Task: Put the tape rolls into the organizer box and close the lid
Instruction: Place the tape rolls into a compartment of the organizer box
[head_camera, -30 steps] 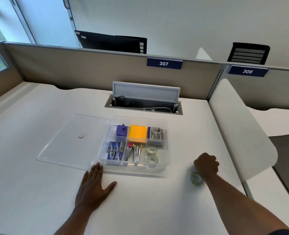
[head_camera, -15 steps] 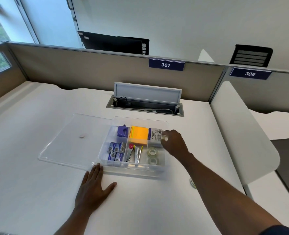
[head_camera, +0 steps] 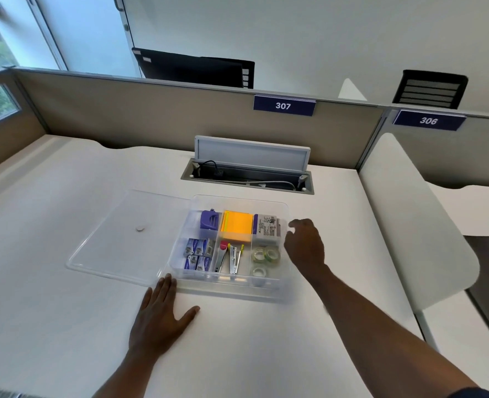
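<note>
White laminate desk (head_camera: 65,326), smooth and matte, bounded at 12 o'clock by a beige fabric partition (head_camera: 151,116) bearing the plates 307 and 306. Left hand (head_camera: 158,317): flat on the desk, palm down, fingers extended toward 12 o'clock, thumb splayed toward 2 o'clock; fingertips meet the near left corner of the organizer box (head_camera: 229,288); relaxed, grasping nothing. Right hand (head_camera: 305,248): raised beside the box's right wall at 3 o'clock, forearm running toward 5 o'clock, fingers loosely curled toward 10 o'clock; released, empty. Organizer box: clear, rigid plastic, rectangular with rounded corners, long axis lying 9 to 3 o'clock, divided into compartments. Tape rolls (head_camera: 266,255): three small, translucent rings lying flat in the near right compartment, two side by side and one nearer the front wall. Lid (head_camera: 117,239): clear, flat tray shape, off the box, lying on the desk at 9 o'clock with its right edge against the box; a small round disc (head_camera: 140,228) sits at its centre. Other compartments hold an orange note pad (head_camera: 237,226), a purple item (head_camera: 209,220), a labelled box (head_camera: 267,228), and blue packets (head_camera: 197,254)
</note>
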`<state>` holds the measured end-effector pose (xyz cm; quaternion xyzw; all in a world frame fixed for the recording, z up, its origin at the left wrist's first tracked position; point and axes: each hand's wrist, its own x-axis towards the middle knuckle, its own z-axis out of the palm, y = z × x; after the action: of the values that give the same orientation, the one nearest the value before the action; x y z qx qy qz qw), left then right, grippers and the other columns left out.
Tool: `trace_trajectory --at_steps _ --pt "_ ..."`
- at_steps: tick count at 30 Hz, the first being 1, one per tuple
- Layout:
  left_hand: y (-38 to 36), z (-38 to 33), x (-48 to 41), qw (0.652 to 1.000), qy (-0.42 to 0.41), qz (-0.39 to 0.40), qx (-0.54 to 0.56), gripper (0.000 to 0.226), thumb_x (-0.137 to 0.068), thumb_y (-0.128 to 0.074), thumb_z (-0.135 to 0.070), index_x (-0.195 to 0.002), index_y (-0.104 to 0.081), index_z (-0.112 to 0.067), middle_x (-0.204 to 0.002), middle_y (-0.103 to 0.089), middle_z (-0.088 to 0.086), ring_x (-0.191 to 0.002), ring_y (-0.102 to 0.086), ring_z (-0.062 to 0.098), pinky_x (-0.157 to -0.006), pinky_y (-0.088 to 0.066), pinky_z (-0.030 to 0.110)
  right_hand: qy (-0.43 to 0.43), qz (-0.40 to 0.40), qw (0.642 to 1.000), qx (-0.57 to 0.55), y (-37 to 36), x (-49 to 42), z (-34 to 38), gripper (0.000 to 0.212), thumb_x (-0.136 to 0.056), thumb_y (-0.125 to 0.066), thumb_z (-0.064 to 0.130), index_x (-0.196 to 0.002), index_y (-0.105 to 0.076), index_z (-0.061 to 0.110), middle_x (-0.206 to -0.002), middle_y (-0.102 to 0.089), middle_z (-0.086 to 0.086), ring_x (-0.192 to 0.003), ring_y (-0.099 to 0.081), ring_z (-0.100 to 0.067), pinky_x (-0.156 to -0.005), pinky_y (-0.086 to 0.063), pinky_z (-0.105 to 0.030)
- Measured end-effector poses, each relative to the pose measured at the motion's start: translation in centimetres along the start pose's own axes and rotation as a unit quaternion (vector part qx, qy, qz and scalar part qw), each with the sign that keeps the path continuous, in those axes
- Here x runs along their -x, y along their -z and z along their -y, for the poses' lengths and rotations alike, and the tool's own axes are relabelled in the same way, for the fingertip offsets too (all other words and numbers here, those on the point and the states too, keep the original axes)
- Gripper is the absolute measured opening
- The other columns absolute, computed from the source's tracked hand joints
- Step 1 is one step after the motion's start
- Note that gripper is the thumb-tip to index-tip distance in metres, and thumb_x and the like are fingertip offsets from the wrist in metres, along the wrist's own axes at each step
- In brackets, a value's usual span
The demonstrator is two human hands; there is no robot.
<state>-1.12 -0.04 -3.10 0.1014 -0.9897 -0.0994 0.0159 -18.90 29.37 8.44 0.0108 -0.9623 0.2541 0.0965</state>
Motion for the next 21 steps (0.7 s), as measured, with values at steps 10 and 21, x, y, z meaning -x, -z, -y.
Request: trace_trajectory --at_steps 10,21 --pt "0.2 -0.1 -0.1 1.0 -0.001 -0.002 0.006 0.102 -0.076 -0.022 -0.082 -0.148 -0.018 -0.01 -0.158 -0.018 0.003 -0.145 -0.012 0.012 -0.119 -0.011 0.036 -0.182 0.265 0.934 0.156 2.5 2.2 -6.4 0.038 -0.082 -0.053 0.034 -0.111 -0.063 0.014 -0.125 -0.062 -0.009 -0.118 -0.057 -0.03 -0.095 -0.047 -0.034" --pt "0.5 -0.6 0.0 1.0 -0.005 -0.004 0.009 0.104 -0.075 -0.02 -0.083 -0.148 -0.019 -0.009 -0.158 -0.019 0.004 -0.145 -0.013 0.014 -0.119 -0.011 0.037 -0.196 0.301 0.913 0.195 2.3 4.1 -6.9 0.031 -0.079 -0.056 0.01 -0.109 -0.065 0.007 -0.118 -0.066 -0.012 -0.11 -0.062 -0.03 -0.091 -0.051 -0.033"
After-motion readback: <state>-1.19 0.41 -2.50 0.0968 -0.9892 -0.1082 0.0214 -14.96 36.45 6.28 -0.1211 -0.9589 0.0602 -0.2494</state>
